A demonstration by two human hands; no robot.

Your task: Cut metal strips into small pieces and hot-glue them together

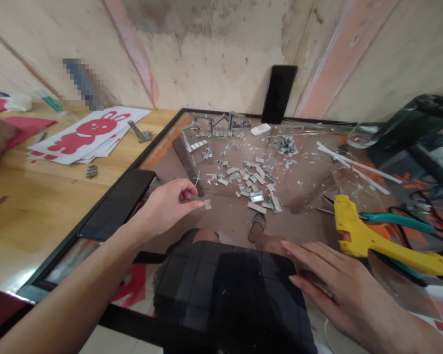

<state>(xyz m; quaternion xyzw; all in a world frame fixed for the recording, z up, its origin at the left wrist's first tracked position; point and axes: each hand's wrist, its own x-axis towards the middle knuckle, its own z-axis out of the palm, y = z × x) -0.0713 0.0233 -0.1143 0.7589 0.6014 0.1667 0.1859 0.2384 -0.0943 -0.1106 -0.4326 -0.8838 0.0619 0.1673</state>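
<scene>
My left hand (pixel 168 205) reaches over a glass tabletop (pixel 310 177), its fingers curled and pinched near a small silver staple block (pixel 207 204) lying by its fingertips; whether it grips anything is unclear. My right hand (pixel 332 282) lies flat on the glass near the front edge, fingers stretched out, holding nothing. Several loose staple strips (pixel 253 179) are scattered across the middle of the glass. A small structure of staple strips (pixel 216 125) stands at the back.
A yellow glue gun (pixel 369 238) and teal-handled pliers (pixel 395 220) lie right of my right hand. A dark phone (pixel 120 201) lies on the glass at left, another (pixel 279 93) leans on the wall. Red rabbit cut-outs (pixel 88 132) lie on the wooden table.
</scene>
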